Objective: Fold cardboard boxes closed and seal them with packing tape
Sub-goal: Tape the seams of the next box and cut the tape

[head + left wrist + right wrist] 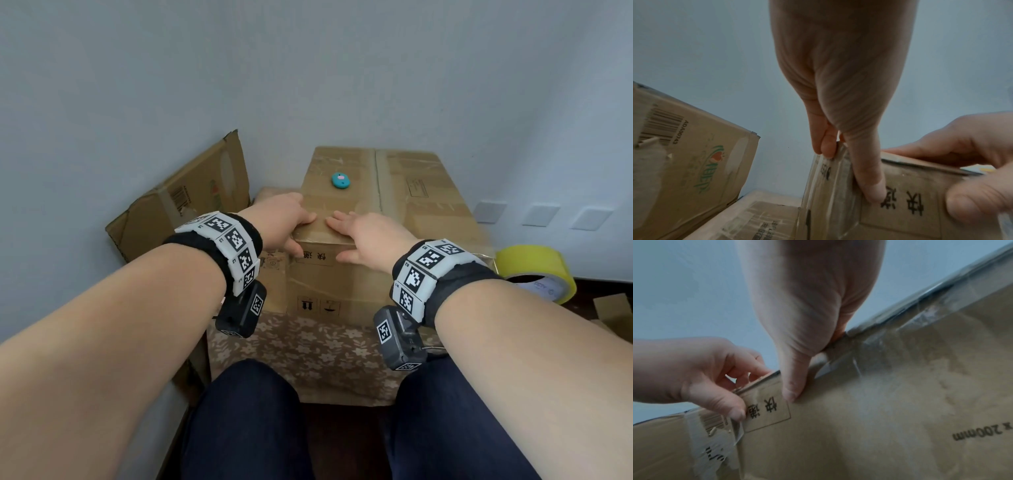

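Observation:
A closed brown cardboard box [394, 205] with clear tape along its seams stands on a floral-covered surface [308, 349]. Both hands are at its near top edge, by the left corner. My left hand [305, 236] grips that corner: its thumb [869, 186] lies on the front face beside printed characters, and its curled fingers [826, 146] wrap the top and side. My right hand [337, 238] lies beside it, with straight fingers flat on the top and the thumb [793, 386] pressed on the front face. A yellow roll of packing tape [537, 270] sits at the box's right.
A small teal object [340, 180] lies on the box top. A flattened box with a barcode [178, 202] leans on the wall at left. A lower box [756, 219] sits behind the left corner. Walls close in behind and left; my knees are near.

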